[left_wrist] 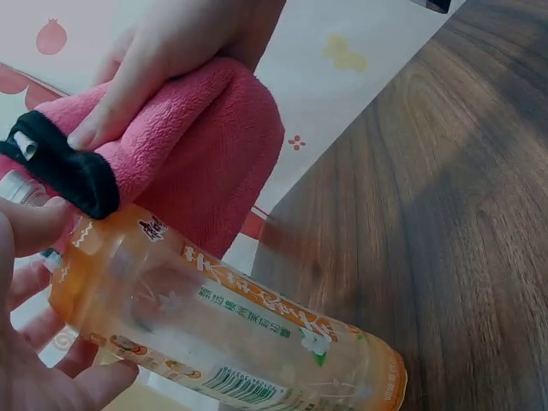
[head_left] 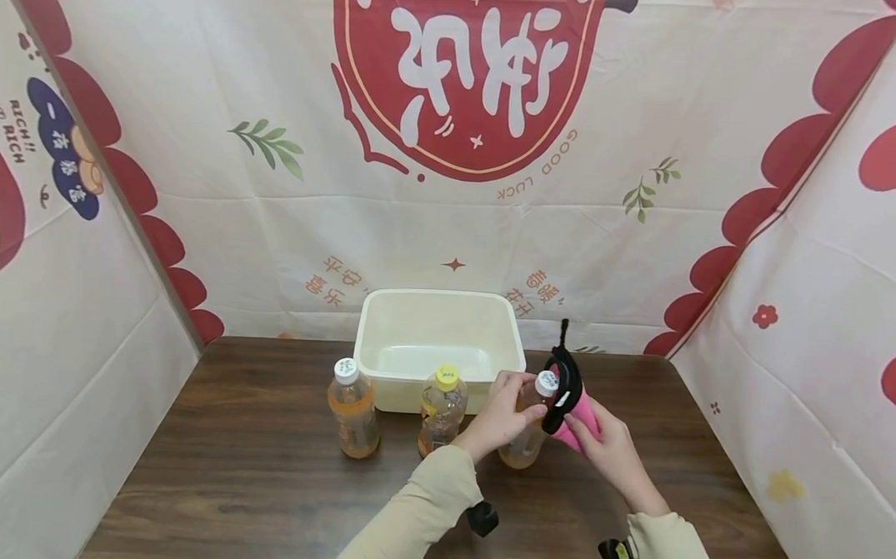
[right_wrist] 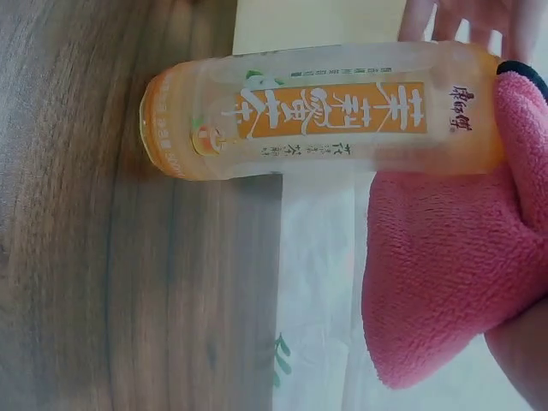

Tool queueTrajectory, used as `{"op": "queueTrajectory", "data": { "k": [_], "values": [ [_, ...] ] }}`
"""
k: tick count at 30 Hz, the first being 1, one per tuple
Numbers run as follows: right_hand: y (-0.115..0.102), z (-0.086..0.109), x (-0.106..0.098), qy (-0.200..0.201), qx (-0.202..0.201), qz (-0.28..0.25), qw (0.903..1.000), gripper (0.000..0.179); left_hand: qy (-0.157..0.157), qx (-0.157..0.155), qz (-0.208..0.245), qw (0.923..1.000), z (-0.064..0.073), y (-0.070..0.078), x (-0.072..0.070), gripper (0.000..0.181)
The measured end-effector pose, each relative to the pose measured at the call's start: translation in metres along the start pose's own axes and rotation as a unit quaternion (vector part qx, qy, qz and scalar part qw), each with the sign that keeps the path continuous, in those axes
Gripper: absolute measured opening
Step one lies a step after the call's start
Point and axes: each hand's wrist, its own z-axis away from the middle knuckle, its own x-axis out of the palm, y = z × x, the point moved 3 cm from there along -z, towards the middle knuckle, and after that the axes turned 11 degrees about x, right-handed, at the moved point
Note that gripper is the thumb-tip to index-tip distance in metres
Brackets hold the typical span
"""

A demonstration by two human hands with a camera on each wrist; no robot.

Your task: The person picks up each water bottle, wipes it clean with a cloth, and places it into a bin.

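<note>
A clear plastic drink bottle with an orange label and white cap stands on the table at the right. My left hand holds it around its neck, thumb near the cap. In the left wrist view, the fingers of this hand curl around the bottle's shoulder. My right hand grips a pink fleecy pouch-like cloth by its side, thumb on top. The black edge of the cloth lies against the bottle's cap and neck, and a short black cord sticks up from it.
An off-white rectangular tub stands behind the bottles. Another white-capped bottle is at the left, and a yellow-capped bottle stands before the tub. The wooden table is enclosed by printed cloth walls.
</note>
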Motion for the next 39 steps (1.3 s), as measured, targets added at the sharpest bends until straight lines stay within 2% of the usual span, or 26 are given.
{"op": "queueTrajectory", "data": {
  "k": [4,8,13,18,21,24,28,34,39],
  "values": [
    [-0.007,-0.002,0.003,-0.004,-0.014,0.002,0.9999,0.022,-0.021,-0.012,-0.01,0.9997,-0.001,0.0,-0.003,0.043],
    [-0.007,-0.002,0.007,0.011,-0.02,-0.001,0.9997,0.019,-0.034,-0.006,-0.016,0.9993,0.0,0.001,-0.004,0.047],
    [0.003,0.001,0.018,0.039,-0.037,0.001,0.9986,0.017,-0.027,0.016,-0.033,0.999,0.004,0.0,-0.003,0.047],
    [0.023,0.011,0.032,0.066,-0.062,0.006,0.9958,0.02,-0.018,0.035,-0.046,0.9981,0.006,-0.002,-0.002,0.044],
    [0.042,0.019,0.046,0.05,-0.053,0.018,0.9972,0.018,-0.023,0.045,-0.052,0.9974,0.006,-0.003,-0.001,0.045],
    [0.06,0.025,0.061,0.011,-0.02,0.031,0.9993,0.015,-0.029,0.047,-0.048,0.9973,0.006,-0.004,0.0,0.045],
    [0.073,0.029,0.072,-0.01,0.012,0.031,0.9994,0.017,-0.035,0.044,-0.044,0.9974,0.003,-0.004,0.0,0.046],
    [0.07,0.029,0.069,-0.009,0.033,0.026,0.9991,0.017,-0.035,0.038,-0.044,0.9977,0.004,-0.004,-0.001,0.045],
    [0.048,0.022,0.046,0.015,0.029,0.001,0.9995,0.014,-0.032,0.046,-0.045,0.9974,0.006,-0.004,0.0,0.045]
  ]
}}
